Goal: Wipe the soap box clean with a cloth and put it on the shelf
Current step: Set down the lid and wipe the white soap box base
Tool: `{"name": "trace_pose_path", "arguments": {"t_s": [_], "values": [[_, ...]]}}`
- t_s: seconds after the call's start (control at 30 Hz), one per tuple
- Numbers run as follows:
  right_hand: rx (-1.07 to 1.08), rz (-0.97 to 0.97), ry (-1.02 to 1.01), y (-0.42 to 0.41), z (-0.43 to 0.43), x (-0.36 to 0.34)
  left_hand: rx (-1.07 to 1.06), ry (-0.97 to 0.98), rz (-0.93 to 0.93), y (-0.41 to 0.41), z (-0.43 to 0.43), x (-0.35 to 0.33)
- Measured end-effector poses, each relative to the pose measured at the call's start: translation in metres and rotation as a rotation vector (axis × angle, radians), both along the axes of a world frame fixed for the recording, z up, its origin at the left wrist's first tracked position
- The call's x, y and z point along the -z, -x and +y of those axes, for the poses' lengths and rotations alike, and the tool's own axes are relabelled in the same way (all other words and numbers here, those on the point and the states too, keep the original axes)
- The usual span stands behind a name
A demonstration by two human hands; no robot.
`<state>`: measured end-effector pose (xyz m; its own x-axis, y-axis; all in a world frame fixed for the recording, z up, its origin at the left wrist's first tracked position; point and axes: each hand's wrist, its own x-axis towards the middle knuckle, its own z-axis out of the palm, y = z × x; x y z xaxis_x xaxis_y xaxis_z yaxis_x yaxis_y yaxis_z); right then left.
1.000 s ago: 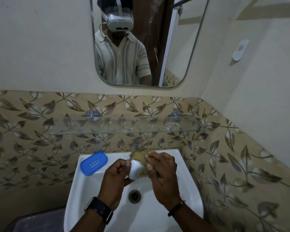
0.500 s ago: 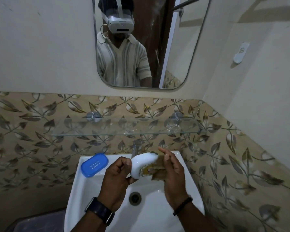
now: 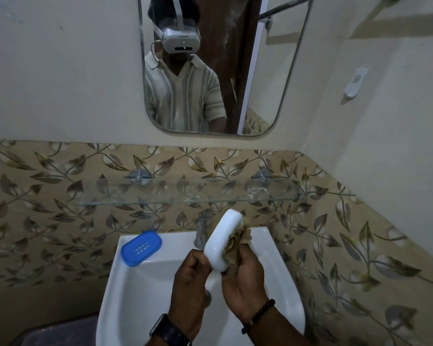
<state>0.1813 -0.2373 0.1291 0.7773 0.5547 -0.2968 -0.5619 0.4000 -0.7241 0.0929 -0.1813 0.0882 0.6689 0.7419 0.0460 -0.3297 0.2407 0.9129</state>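
The left hand (image 3: 193, 270) pinches the bottom end of the white soap box (image 3: 223, 239), held up over the sink (image 3: 125, 283). The right hand (image 3: 245, 278) presses a brown cloth (image 3: 238, 242) into its open side. He should hold tight and rub every corner. The glass shelf (image 3: 160, 196) waits just above.

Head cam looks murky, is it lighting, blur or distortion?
Head view: dim, yellowish light; the walls bow from wide-angle distortion; the glass shelf is faint against the leaf tiles; the hands, soap box and cloth look sharp enough.
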Motion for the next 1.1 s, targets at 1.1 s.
{"name": "trace_pose_path", "arguments": {"t_s": [1.1], "values": [[-0.095, -0.949, 0.449, -0.035, -0.034, 0.02, 0.286, -0.101, 0.024, 0.002, 0.025, -0.022]]}}
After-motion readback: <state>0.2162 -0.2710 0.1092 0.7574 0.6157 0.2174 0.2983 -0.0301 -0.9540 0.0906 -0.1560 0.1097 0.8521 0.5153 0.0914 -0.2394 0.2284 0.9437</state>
